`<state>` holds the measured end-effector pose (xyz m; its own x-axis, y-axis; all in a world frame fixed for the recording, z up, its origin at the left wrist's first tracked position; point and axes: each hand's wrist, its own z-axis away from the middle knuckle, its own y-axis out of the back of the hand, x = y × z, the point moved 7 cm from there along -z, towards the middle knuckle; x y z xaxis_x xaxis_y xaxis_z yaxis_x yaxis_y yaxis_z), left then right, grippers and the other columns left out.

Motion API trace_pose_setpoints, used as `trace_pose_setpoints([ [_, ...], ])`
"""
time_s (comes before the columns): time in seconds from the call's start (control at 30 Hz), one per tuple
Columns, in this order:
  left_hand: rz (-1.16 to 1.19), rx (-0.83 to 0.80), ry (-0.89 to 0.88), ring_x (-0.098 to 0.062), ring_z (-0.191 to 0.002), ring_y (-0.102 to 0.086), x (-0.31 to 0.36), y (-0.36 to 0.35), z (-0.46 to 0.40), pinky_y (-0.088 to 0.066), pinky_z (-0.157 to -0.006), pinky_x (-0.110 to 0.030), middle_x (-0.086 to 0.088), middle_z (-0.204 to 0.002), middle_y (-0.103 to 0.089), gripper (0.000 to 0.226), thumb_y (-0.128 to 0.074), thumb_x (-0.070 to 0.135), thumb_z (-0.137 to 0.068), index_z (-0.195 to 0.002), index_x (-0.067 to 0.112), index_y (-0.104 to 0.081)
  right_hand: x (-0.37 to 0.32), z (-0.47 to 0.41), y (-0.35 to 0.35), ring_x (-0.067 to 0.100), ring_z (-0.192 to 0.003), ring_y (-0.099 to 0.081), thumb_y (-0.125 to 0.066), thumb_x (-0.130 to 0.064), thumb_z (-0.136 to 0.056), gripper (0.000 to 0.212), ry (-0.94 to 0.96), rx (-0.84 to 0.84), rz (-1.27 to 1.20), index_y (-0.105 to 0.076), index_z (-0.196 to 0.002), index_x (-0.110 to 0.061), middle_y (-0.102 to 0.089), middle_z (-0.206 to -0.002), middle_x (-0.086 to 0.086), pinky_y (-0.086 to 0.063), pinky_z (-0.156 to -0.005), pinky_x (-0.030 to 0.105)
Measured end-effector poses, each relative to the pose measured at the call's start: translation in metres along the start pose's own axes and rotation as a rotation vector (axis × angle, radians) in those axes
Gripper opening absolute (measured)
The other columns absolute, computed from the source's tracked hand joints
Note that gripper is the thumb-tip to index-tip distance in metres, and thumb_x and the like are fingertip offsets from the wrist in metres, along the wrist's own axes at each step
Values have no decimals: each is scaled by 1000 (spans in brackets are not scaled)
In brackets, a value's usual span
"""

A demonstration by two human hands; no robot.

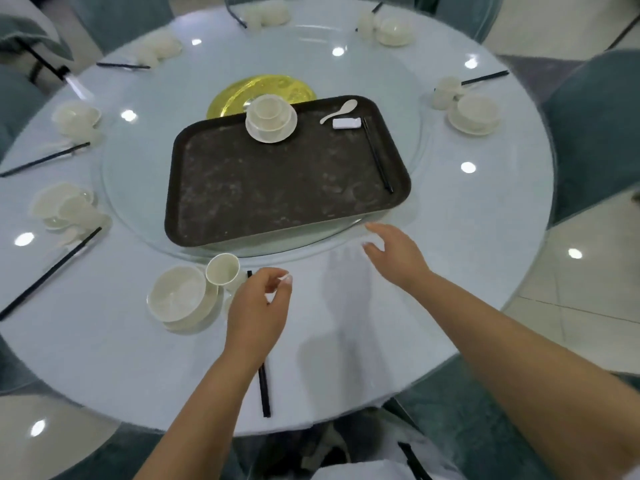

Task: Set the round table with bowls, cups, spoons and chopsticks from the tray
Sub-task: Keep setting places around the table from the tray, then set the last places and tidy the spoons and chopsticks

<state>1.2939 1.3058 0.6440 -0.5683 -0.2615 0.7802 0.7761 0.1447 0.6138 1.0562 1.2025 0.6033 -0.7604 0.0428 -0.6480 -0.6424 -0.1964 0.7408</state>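
Head view is looking down on a round table [346, 358] covered in pale glass, with a glass turntable [138, 202] at its middle carrying a dark brown tray [277, 188]. On the tray's far side a small bowl is sitting on a saucer [271, 118], and toward the far right corner a white spoon [339, 111] is lying beside a small white chopstick rest [346, 123], with a pair of black chopsticks [378, 156] lying along the right rim. The left hand [258, 317] is hovering over the near place setting, its fingers loosely curled and gripping nothing, above another pair of black chopsticks [264, 393] that is lying on the table. Just left of that hand a cup [222, 270] is standing against a bowl on a plate [180, 294]. The right hand [398, 252] is reaching toward the tray's near right corner, fingers relaxed and spread, holding nothing. Other settings of bowls, cups and chopsticks are lying around the table's edge.
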Motion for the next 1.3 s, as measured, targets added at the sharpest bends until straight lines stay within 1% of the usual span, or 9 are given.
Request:
trace_pose_setpoints([
  [0.17, 68, -65, -105, 1, -87, -61, 38, 6, 15, -44, -71, -18, 15, -90, -67, 7, -58, 35, -93, -95, 32, -64, -22, 51, 42, 18, -119, -54, -52, -31, -98, 36, -50, 72, -147, -58, -131, -16, -58, -133, 1, -37, -97, 26],
  [0.37, 70, -115, -229, -1, -78, -59, 100, 7, 36, -43, -65, -22, 12, -82, -66, 13, -56, 40, -92, -88, 30, -64, -43, 116, 88, 14, -94, -60, -57, -33, -95, 15, -68, 98, -309, -66, -96, -21, -63, -91, -10, -44, -74, 21],
  [0.4, 74, -129, -240, -3, -79, -59, 109, 5, 42, -44, -66, -23, 11, -84, -66, 14, -56, 40, -92, -90, 29, -65, -43, 128, 96, 19, -94, -62, -57, -35, -94, 21, -71, 107, -321, -66, -94, -15, -66, -92, -4, -48, -74, 23],
  [0.5, 88, -158, -270, -5, -78, -59, 131, -3, 61, -42, -63, -23, 10, -85, -67, 13, -56, 39, -92, -88, 30, -64, -39, 159, 115, 30, -102, -63, -59, -45, -91, 47, -97, 99, -333, -66, -103, -1, -67, -108, 16, -52, -89, 38],
  [0.67, 86, -169, -289, -7, -76, -59, 154, -14, 90, -40, -61, -25, 11, -84, -67, 15, -55, 39, -93, -88, 28, -64, -23, 190, 138, 21, -98, -65, -58, -49, -91, 42, -88, 60, -285, -69, -103, -10, -70, -101, 5, -51, -89, 36],
  [0.83, 60, -179, -286, -8, -73, -59, 184, -32, 115, -42, -60, -25, 11, -83, -68, 17, -54, 40, -94, -88, 28, -64, -6, 206, 167, 9, -93, -63, -55, -48, -93, 35, -51, 58, -306, -70, -102, -18, -68, -98, -8, -49, -85, 26],
  [1.0, 141, -134, -253, -7, -81, -64, 221, -73, 149, -44, -62, -23, 12, -84, -69, 15, -54, 38, -95, -93, 27, -64, 27, 223, 204, 8, -92, -63, -52, -47, -95, 35, 8, 40, -297, -70, -104, -18, -69, -98, -8, -50, -87, 28],
  [1.13, 82, -137, -254, -6, -84, -63, 245, -129, 185, -40, -63, -21, 11, -86, -69, 18, -54, 42, -95, -95, 28, -65, 68, 239, 235, 8, -92, -64, -54, -47, -94, 35, 63, 11, -315, -70, -105, -18, -69, -97, -8, -51, -87, 29],
  [1.3, 75, -90, -237, -8, -84, -62, 273, -171, 216, -40, -64, -21, 10, -88, -69, 21, -52, 41, -96, -98, 25, -66, 118, 256, 274, 6, -87, -66, -55, -45, -94, 29, 104, -1, -361, -71, -101, -21, -71, -91, -9, -51, -79, 22],
])
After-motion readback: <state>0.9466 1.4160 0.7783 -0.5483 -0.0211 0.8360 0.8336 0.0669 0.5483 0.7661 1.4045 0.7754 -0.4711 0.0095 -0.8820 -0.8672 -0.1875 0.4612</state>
